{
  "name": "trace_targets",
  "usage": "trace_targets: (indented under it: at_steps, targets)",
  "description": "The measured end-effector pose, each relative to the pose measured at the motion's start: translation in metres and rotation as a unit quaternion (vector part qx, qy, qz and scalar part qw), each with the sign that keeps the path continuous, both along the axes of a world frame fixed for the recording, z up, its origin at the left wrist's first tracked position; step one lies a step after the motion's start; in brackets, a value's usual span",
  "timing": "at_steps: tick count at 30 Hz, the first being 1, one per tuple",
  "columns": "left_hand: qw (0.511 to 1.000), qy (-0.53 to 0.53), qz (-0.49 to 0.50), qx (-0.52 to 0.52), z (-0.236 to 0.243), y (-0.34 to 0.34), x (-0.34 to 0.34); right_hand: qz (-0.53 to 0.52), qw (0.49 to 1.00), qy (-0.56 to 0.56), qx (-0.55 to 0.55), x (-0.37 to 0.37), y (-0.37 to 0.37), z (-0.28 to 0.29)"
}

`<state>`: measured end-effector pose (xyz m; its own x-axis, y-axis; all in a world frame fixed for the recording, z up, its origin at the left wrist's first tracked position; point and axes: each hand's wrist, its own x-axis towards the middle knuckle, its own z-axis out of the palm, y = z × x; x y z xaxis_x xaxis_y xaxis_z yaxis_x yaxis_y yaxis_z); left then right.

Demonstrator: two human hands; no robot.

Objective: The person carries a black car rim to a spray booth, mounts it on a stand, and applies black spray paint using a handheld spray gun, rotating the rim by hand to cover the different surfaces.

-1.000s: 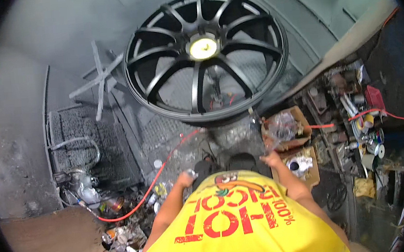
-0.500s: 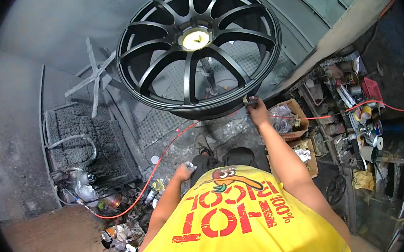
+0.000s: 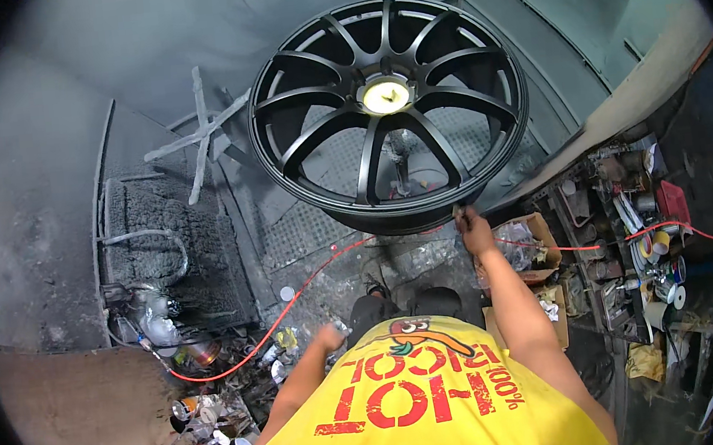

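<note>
A black multi-spoke wheel rim sits raised in front of me, with a pale yellow disc at its hub. My right hand is at the near right of its lower edge. Its fingers are bent together close to the barrel, around something small and dark that I cannot make out; whether they touch the rim is unclear. My left hand hangs low beside my thigh. Its fingers look curled and are partly blurred, so anything inside them is hidden.
A red hose crosses the floor and passes behind my right hand. Cardboard boxes and a cluttered shelf stand on the right. At left are a grey-coated cross-shaped stand, a spray gun and scattered cans.
My view has shifted, so the wheel and surroundings appear farther right and mostly lower. My right hand stays near the rim's lower edge, and the left remains by my thigh.
</note>
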<state>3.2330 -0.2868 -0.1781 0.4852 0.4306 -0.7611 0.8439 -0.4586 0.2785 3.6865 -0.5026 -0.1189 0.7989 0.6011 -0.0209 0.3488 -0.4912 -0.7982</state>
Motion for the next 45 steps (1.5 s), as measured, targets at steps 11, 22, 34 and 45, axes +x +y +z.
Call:
trace_targets:
  at_steps: [11, 22, 34, 45]
  targets:
    - [0.995, -0.074, 0.057, -0.033, 0.037, -0.002, 0.050, -0.066, 0.979, 0.054, -0.186, -0.057, -0.126, -0.113]
    - [0.996, -0.080, 0.012, -0.047, -0.005, 0.023, 0.020, -0.285, 0.904, 0.143, -0.284, -0.116, -0.251, -0.137]
    - [0.994, -0.100, -0.018, -0.035, 0.010, 0.018, 0.074, -0.463, 0.783, 0.069, -0.409, -0.068, -0.357, -0.101]
    - [0.929, -0.220, 0.134, -0.267, 0.059, -0.046, 0.015, -0.363, 0.860, 0.311, -0.180, -0.115, -0.411, -0.176]
